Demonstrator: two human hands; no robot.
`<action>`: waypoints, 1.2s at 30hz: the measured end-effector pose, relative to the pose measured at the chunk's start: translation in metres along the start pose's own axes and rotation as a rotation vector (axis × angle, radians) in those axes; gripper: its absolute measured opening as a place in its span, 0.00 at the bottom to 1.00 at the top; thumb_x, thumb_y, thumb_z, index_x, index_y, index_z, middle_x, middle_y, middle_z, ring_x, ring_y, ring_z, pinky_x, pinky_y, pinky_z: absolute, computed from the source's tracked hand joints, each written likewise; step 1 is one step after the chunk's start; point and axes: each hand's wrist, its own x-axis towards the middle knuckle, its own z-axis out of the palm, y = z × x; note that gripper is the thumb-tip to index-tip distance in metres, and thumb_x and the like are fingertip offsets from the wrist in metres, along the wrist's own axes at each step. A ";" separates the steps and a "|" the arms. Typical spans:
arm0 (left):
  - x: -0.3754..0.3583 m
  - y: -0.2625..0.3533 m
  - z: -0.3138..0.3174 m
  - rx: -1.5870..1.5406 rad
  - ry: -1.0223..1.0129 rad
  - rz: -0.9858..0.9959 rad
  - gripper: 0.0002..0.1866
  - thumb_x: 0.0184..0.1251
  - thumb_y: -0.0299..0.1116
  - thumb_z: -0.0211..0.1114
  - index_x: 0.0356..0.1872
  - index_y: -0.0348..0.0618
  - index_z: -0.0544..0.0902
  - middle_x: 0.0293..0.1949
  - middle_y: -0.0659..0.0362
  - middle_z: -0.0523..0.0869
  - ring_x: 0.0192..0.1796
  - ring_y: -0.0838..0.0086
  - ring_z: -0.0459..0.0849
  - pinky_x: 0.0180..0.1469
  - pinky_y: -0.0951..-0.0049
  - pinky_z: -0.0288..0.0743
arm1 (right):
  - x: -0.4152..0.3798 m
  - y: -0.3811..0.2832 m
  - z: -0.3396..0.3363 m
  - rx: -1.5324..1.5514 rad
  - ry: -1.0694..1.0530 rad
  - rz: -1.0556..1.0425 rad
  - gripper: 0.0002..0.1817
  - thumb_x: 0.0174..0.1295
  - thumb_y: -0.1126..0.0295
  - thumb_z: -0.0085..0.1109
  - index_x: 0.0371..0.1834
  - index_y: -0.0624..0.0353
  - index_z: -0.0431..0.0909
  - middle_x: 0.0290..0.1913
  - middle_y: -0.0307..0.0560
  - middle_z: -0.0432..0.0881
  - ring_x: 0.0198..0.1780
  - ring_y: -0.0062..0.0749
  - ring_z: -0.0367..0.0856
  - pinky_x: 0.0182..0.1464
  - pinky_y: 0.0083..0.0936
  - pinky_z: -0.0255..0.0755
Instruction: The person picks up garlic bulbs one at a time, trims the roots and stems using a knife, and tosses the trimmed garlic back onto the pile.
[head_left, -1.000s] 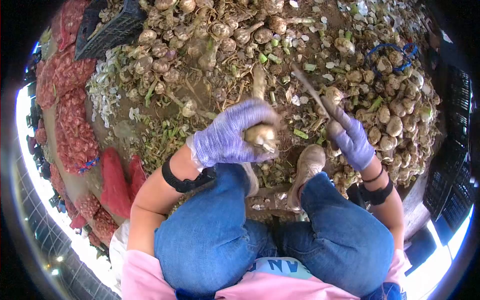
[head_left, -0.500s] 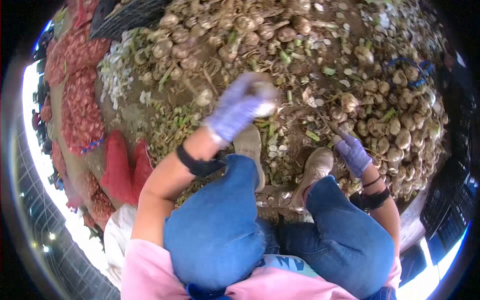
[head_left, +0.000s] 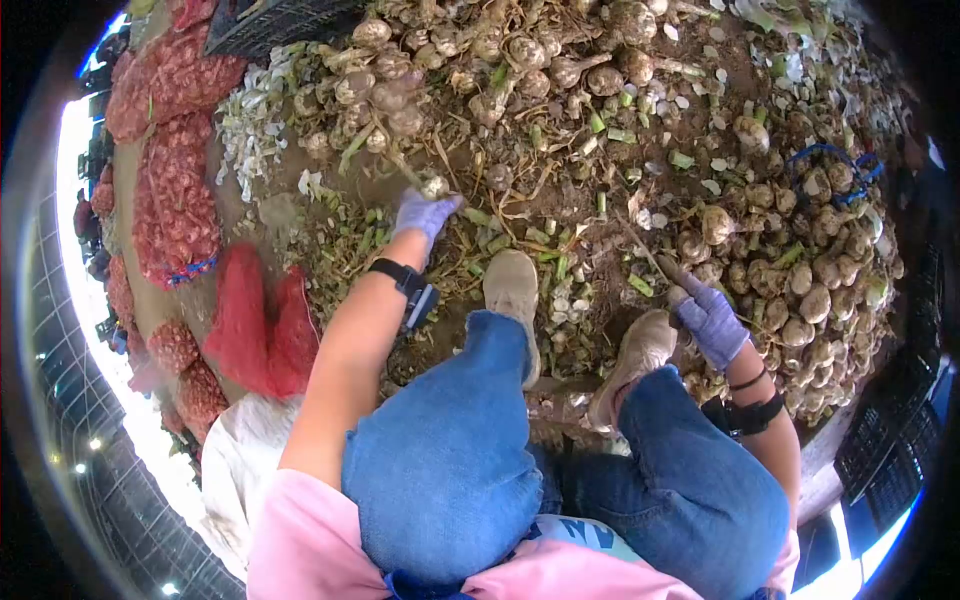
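Note:
My left hand (head_left: 430, 215), in a purple glove, reaches low at the left bulb pile. Its fingers are closed round a garlic stalk (head_left: 400, 166), and a blurred garlic bulb (head_left: 402, 112) shows at the stalk's far end. A small whitish bulb (head_left: 434, 187) lies against the fingertips. Beside my right shoe, my right hand (head_left: 710, 318), gloved as well, grips a knife (head_left: 643, 246) whose thin, dull blade points up and left. Loose garlic bulbs (head_left: 800, 285) are heaped to the right of that hand.
Trimmed stalks and skins (head_left: 560, 230) litter the ground between my shoes (head_left: 512, 290). Full red mesh sacks (head_left: 175, 200) and a limp red mesh bag (head_left: 255, 330) are at left. A dark crate (head_left: 275, 25) stands top left, another crate (head_left: 890, 440) at right. Blue cord (head_left: 835, 165) lies over bulbs.
My left hand has moved left from above the middle, where it held a blurred bulb, to the left pile's edge. My right hand keeps the knife almost in place. The view has shifted slightly.

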 end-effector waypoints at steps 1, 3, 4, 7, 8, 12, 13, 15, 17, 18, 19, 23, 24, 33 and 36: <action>0.010 -0.009 0.011 -0.179 -0.042 0.091 0.40 0.51 0.33 0.78 0.63 0.35 0.65 0.55 0.48 0.78 0.55 0.61 0.80 0.56 0.65 0.76 | -0.001 -0.001 -0.001 -0.017 0.008 -0.032 0.28 0.72 0.56 0.51 0.74 0.49 0.63 0.24 0.37 0.74 0.24 0.18 0.71 0.29 0.20 0.70; 0.024 -0.017 0.026 -0.539 -0.131 0.273 0.40 0.50 0.29 0.78 0.64 0.41 0.65 0.55 0.49 0.78 0.54 0.60 0.81 0.53 0.68 0.77 | -0.002 -0.005 -0.003 -0.064 0.029 -0.102 0.28 0.72 0.56 0.51 0.74 0.49 0.63 0.25 0.40 0.75 0.26 0.22 0.74 0.31 0.24 0.72; 0.005 0.005 0.019 -0.434 -0.143 0.296 0.43 0.45 0.24 0.79 0.65 0.48 0.65 0.53 0.50 0.78 0.53 0.62 0.81 0.52 0.71 0.79 | -0.003 -0.008 -0.005 -0.094 0.042 -0.140 0.28 0.72 0.56 0.51 0.73 0.49 0.63 0.26 0.42 0.75 0.27 0.24 0.75 0.32 0.25 0.73; -0.067 0.065 -0.004 -0.965 -0.610 0.351 0.48 0.39 0.22 0.82 0.65 0.49 0.64 0.54 0.51 0.77 0.54 0.64 0.80 0.56 0.69 0.79 | -0.007 -0.037 -0.003 -0.231 0.104 -0.337 0.28 0.71 0.57 0.51 0.73 0.49 0.64 0.29 0.50 0.78 0.31 0.37 0.81 0.37 0.31 0.75; -0.091 0.083 -0.012 -0.938 -0.636 0.416 0.49 0.38 0.21 0.82 0.66 0.49 0.64 0.55 0.52 0.77 0.54 0.65 0.80 0.57 0.68 0.79 | -0.008 -0.043 0.000 -0.283 0.135 -0.447 0.28 0.71 0.57 0.51 0.72 0.49 0.64 0.30 0.53 0.79 0.33 0.42 0.82 0.39 0.33 0.76; -0.134 0.118 -0.020 -0.682 -0.695 0.881 0.54 0.36 0.21 0.83 0.68 0.48 0.60 0.57 0.53 0.75 0.57 0.65 0.79 0.60 0.66 0.79 | -0.014 -0.081 0.001 -0.541 0.159 -0.753 0.28 0.65 0.58 0.57 0.68 0.50 0.68 0.32 0.55 0.79 0.33 0.53 0.82 0.35 0.39 0.76; -0.134 0.121 -0.020 -0.553 -0.681 1.041 0.52 0.38 0.22 0.82 0.68 0.46 0.60 0.57 0.53 0.77 0.57 0.65 0.79 0.61 0.66 0.78 | -0.016 -0.091 0.001 -0.581 0.157 -0.781 0.28 0.64 0.58 0.58 0.68 0.50 0.68 0.31 0.54 0.79 0.31 0.51 0.81 0.33 0.39 0.76; -0.135 0.127 -0.019 -0.257 -0.604 1.347 0.49 0.43 0.25 0.80 0.68 0.44 0.61 0.56 0.52 0.79 0.57 0.66 0.80 0.62 0.65 0.76 | -0.015 -0.099 0.005 -0.654 0.184 -0.848 0.30 0.62 0.58 0.58 0.69 0.46 0.68 0.27 0.49 0.75 0.25 0.47 0.78 0.27 0.38 0.72; -0.149 0.132 -0.022 -0.215 -0.590 1.360 0.50 0.42 0.27 0.81 0.68 0.42 0.62 0.56 0.52 0.80 0.57 0.66 0.81 0.63 0.63 0.75 | -0.016 -0.108 0.006 -0.703 0.142 -0.862 0.31 0.60 0.58 0.60 0.70 0.44 0.67 0.25 0.48 0.73 0.24 0.44 0.78 0.25 0.37 0.71; -0.159 0.134 -0.025 -0.231 -0.580 1.320 0.52 0.37 0.28 0.83 0.68 0.41 0.62 0.57 0.52 0.80 0.58 0.66 0.81 0.63 0.63 0.75 | -0.017 -0.110 0.006 -0.704 0.142 -0.887 0.32 0.60 0.59 0.61 0.70 0.43 0.67 0.24 0.47 0.73 0.23 0.44 0.78 0.24 0.37 0.71; -0.170 0.138 -0.028 -0.347 -0.676 1.171 0.52 0.36 0.28 0.84 0.68 0.41 0.62 0.56 0.52 0.80 0.57 0.66 0.81 0.62 0.63 0.76 | -0.018 -0.111 0.006 -0.706 0.142 -0.912 0.33 0.59 0.59 0.62 0.70 0.42 0.67 0.23 0.46 0.73 0.22 0.43 0.77 0.23 0.37 0.70; -0.193 0.146 -0.025 -0.645 -0.879 0.755 0.54 0.29 0.28 0.86 0.65 0.43 0.64 0.54 0.55 0.80 0.56 0.68 0.81 0.60 0.63 0.77 | -0.022 -0.114 0.009 -0.712 0.154 -0.955 0.35 0.56 0.59 0.64 0.71 0.38 0.66 0.20 0.44 0.71 0.18 0.41 0.76 0.19 0.36 0.68; -0.190 0.142 -0.020 -0.619 -0.828 0.822 0.55 0.27 0.28 0.87 0.64 0.43 0.64 0.53 0.55 0.80 0.55 0.69 0.81 0.59 0.63 0.77 | -0.020 -0.110 0.012 -0.694 0.192 -0.980 0.35 0.56 0.60 0.64 0.71 0.35 0.66 0.18 0.43 0.71 0.16 0.40 0.74 0.17 0.36 0.67; -0.197 0.135 -0.025 -0.299 -0.535 1.148 0.49 0.33 0.31 0.85 0.62 0.42 0.66 0.50 0.56 0.78 0.52 0.71 0.80 0.55 0.68 0.77 | -0.019 -0.092 0.011 -0.696 0.181 -0.928 0.33 0.57 0.60 0.63 0.69 0.37 0.68 0.21 0.45 0.72 0.20 0.42 0.78 0.21 0.36 0.70; -0.211 0.135 -0.038 -0.358 -0.614 1.146 0.44 0.36 0.34 0.82 0.60 0.40 0.69 0.51 0.51 0.78 0.52 0.63 0.81 0.56 0.66 0.76 | 0.014 -0.018 -0.022 -0.519 0.423 -0.438 0.24 0.66 0.62 0.55 0.66 0.48 0.70 0.36 0.57 0.83 0.34 0.52 0.84 0.32 0.40 0.77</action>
